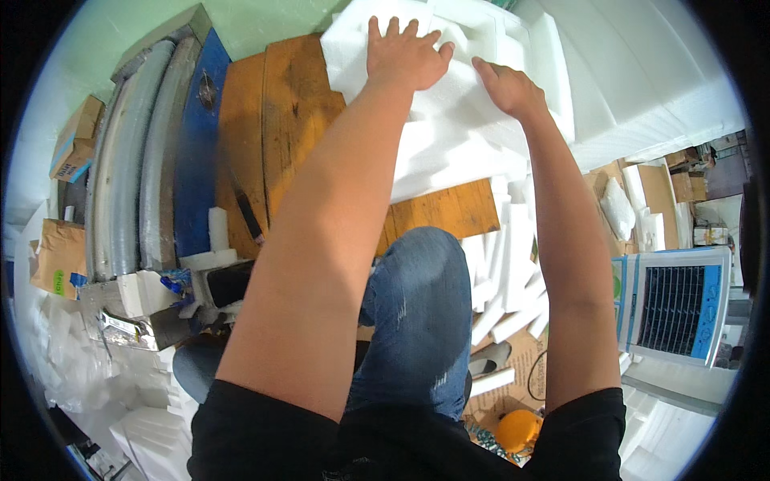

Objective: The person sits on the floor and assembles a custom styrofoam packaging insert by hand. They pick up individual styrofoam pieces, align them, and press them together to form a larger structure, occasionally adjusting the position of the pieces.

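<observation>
A large white foam block (457, 120) with moulded hollows lies at the far end of the wooden bench. My left hand (407, 58) rests on its top with the fingers spread flat, holding nothing. My right hand (513, 86) touches the foam farther right. Its thumb stretches out to the left, while the other fingers are bent out of sight, so their grip is hidden. Both arms reach forward over the orange-brown wooden boards (301, 104) and my knee.
Several plastic-wrapped rolls (128, 160) stand at left beside a blue panel (198, 152). White foam strips (513, 256) are piled below the bench. Stacked white foam sheets (642, 72) rise at far right. A vented white appliance (674, 309) stands at right; an orange round thing (517, 431) lies low.
</observation>
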A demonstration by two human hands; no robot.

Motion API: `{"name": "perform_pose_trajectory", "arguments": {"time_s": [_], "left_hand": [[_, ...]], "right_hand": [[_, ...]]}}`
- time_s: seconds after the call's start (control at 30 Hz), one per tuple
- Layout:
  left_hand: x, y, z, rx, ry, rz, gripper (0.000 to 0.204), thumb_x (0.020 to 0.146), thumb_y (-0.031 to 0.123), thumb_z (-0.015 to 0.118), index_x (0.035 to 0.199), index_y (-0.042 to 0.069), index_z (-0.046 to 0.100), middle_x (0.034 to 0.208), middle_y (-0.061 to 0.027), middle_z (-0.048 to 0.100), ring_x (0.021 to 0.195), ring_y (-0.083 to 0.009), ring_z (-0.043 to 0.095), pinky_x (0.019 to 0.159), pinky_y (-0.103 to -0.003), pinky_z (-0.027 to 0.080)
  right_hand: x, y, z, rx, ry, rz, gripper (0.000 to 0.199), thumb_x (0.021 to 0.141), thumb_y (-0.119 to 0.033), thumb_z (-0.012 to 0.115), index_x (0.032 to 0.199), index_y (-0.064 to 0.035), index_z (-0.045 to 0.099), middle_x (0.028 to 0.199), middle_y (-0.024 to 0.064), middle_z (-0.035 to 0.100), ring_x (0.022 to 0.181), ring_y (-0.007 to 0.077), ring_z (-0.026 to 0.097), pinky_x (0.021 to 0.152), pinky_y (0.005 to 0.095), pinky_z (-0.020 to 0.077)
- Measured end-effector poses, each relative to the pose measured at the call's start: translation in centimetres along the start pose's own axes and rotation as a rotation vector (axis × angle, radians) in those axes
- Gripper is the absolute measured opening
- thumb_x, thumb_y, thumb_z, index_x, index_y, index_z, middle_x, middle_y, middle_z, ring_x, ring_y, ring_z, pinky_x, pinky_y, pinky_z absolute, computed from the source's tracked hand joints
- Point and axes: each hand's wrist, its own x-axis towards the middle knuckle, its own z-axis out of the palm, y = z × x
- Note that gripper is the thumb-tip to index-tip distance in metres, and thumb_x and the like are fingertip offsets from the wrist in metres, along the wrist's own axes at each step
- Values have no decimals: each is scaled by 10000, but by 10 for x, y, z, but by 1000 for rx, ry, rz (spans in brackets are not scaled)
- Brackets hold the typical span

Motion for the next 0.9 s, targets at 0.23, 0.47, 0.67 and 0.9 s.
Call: {"name": "perform_pose_trajectory", "arguments": {"time_s": [0.23,0.47,0.67,0.9], "left_hand": [[-4,-9,-15,-137,-74,15,642,1056,605,257,1549,270,496,1664,-98,370,1546,-340,304,1278,-575,91],[-12,-4,-28,-171,-77,34,662,1050,619,284,1546,238,503,1667,-109,362,1557,-341,277,1276,-584,75],[-3,-2,-11,-65,-19,-14,643,1032,667,277,1556,350,474,1671,-20,366,1546,-307,307,1264,-609,102],[-3,-3,-12,-151,-64,-26,667,1009,694,306,1497,319,564,1617,-93,436,1521,-339,329,1251,-614,85]], "right_hand": [[21,11,23,7,61,-60,774,974,-703,276,1479,-207,589,1479,151,592,1404,356,519,1180,499,366],[18,13,17,40,11,-10,784,966,-724,278,1499,-225,566,1505,150,570,1432,352,490,1197,491,334],[29,19,12,47,-24,-86,745,983,-699,289,1483,-226,576,1487,180,572,1416,394,491,1200,479,329],[16,15,8,142,2,-80,723,988,-679,306,1483,-227,575,1474,181,581,1403,399,497,1185,457,351]]}}
